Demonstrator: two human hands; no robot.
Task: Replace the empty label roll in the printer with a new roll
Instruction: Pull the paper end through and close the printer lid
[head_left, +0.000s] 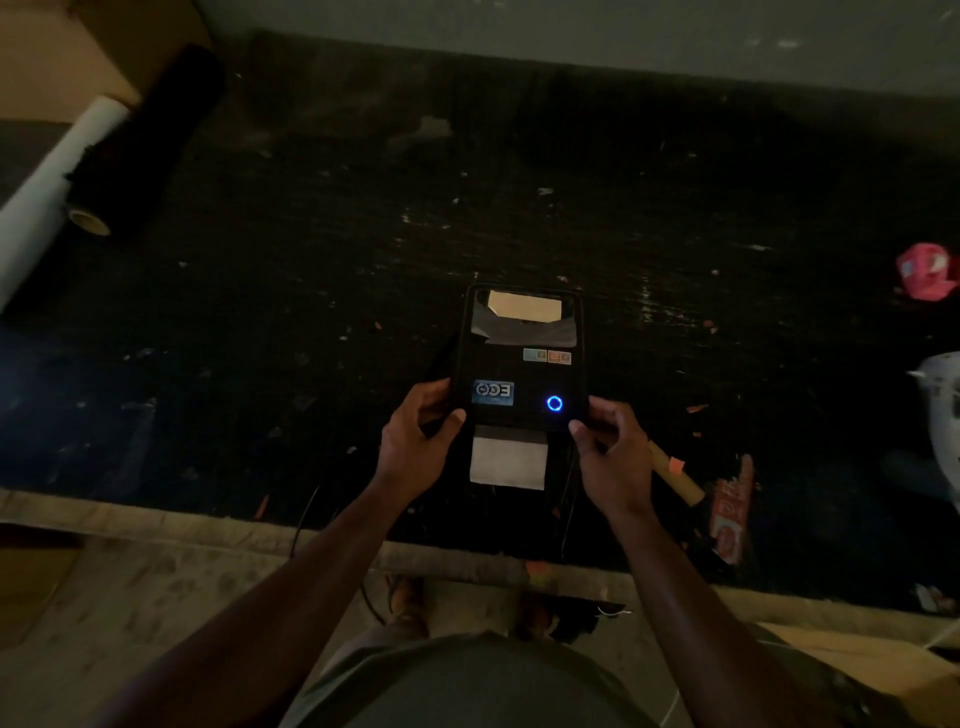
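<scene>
A black, boxy printer (521, 364) sits near the front edge of a dark, scuffed tabletop (322, 270) strewn with paper scraps. The left hand (415, 441) grips its near left corner, the right hand (613, 452) its near right corner, thumbs on top. A pale label strip (508, 461) hangs from the front slot between the hands; a blue ring light (555, 403) glows above it. Behind the right hand lies what looks like a bare cardboard core (675, 475), though the dim light blurs it. White and black rolls (78, 171) lie far left.
</scene>
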